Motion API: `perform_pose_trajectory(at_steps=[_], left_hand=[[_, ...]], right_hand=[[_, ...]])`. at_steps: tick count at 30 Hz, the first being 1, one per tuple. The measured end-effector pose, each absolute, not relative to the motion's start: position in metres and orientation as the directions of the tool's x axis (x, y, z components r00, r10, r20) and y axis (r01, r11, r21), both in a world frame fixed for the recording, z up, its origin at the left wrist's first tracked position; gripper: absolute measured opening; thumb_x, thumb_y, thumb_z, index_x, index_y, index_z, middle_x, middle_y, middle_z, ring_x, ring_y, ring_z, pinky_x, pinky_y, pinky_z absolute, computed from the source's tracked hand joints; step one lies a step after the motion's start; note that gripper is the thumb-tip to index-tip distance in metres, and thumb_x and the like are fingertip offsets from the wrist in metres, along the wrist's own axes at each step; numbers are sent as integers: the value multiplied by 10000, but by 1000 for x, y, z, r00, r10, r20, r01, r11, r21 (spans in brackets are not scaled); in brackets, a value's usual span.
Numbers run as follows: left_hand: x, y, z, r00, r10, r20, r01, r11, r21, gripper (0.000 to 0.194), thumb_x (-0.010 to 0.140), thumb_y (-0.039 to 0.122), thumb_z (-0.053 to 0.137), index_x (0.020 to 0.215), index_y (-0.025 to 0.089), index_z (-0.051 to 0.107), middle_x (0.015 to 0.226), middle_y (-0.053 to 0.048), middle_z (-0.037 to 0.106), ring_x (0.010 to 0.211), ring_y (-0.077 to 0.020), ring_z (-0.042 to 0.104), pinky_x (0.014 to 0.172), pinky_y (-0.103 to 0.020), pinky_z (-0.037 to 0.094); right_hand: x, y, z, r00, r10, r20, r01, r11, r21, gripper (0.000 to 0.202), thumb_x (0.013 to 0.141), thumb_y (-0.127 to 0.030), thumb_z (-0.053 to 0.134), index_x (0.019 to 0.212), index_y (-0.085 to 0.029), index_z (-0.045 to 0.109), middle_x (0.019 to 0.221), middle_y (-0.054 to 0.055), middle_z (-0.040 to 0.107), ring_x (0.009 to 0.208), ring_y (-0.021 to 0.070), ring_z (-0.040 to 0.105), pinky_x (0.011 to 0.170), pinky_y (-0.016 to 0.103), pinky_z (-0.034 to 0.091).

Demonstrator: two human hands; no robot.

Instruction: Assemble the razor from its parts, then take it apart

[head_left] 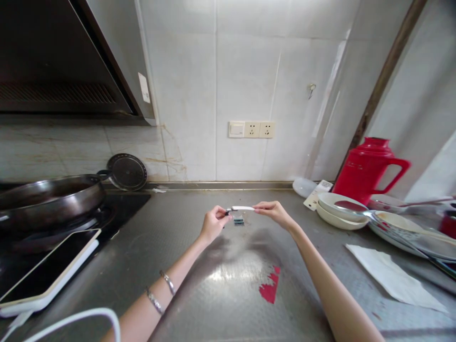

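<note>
Just above the metal counter, my left hand (213,223) pinches the dark end of a small slim tool with a white handle (243,208). The fingers of my right hand (272,212) close on the other, white end of it. The tool lies level between both hands. Small dark-green strips (238,221) show on the counter right below it; what they are is too small to tell. Two silver bracelets circle my left forearm.
A pan (50,202) sits on the stove at left, with a phone (50,270) and white cable nearer. At right stand a red thermos (366,171), stacked bowls (338,206) and a napkin (394,275). A red patch (270,287) marks the metal counter (213,304).
</note>
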State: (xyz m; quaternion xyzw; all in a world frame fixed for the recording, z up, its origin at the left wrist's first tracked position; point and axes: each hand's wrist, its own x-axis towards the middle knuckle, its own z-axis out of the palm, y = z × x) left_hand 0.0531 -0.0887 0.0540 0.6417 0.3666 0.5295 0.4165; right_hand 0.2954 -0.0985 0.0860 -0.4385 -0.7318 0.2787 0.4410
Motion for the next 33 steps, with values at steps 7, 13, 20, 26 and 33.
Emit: perform_pose_trajectory(at_steps=[7,13,20,26,33], left_hand=[[53,-91,57,160,920,358,-29,-358,933,247,621,297,673,694,168,475,632,-26,659,572,-159,630,553,-247,458],[55,-91,57,132,936,327,-69,-320,945,275,672,349,617,772,188,418,568,22,617,383,-90,500,396,-200,389],[55,-96,50,-1,941,339,100,-337,936,262,724,429,528,753,170,506,535,60,418,404,-63,400,327,-152,339],[53,-95,37,25,957,290,24,-291,956,365,794,487,374,851,167,540,576,52,343,434,-69,358,320,-148,324],[53,-94,30,109,937,333,-42,-330,943,314,788,479,402,787,173,474,589,42,422,475,-79,400,401,-173,386]], right_hand=[[303,-93,74,-102,930,354,376,366,-851,399,676,-432,631,976,-176,686,888,62,684,812,197,593,741,303,441],[303,-81,57,-101,938,332,329,347,-878,599,708,-451,585,1219,-146,523,664,-9,569,566,97,485,598,246,411],[287,-69,37,1,979,201,265,194,-945,601,744,-442,506,1277,-171,445,606,-50,420,435,53,355,410,186,324],[256,-96,58,-11,999,33,173,35,-984,512,788,-354,464,1286,-246,407,609,-64,374,400,34,293,342,143,214],[219,-141,85,-168,985,-35,80,-22,-997,421,766,-330,493,1174,-226,507,663,-46,448,382,9,257,332,134,145]])
